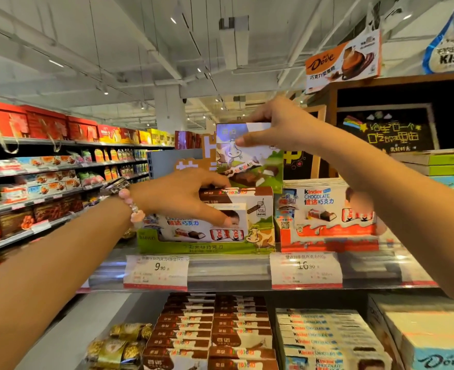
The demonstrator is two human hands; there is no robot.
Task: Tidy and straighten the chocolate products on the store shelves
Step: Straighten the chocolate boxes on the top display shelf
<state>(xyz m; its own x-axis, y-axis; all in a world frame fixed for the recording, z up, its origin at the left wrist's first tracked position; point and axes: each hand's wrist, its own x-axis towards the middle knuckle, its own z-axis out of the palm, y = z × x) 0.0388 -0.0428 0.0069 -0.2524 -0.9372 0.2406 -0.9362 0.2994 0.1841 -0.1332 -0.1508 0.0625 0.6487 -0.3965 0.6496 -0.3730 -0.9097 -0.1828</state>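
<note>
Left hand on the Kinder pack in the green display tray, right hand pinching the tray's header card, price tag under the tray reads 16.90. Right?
Not quite. The head view shows the price tag under the green display tray reading 9.90; 16.90 is the neighbouring tag. The left hand and right hand are as stated.

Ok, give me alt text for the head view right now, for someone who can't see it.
Both hands work at a green cow-print display tray on a store shelf: the left hand holds a Kinder box inside it, and the right hand pinches the tray's upright header card. Stacked Kinder Chocolate boxes sit beside it, above price tags.
</note>
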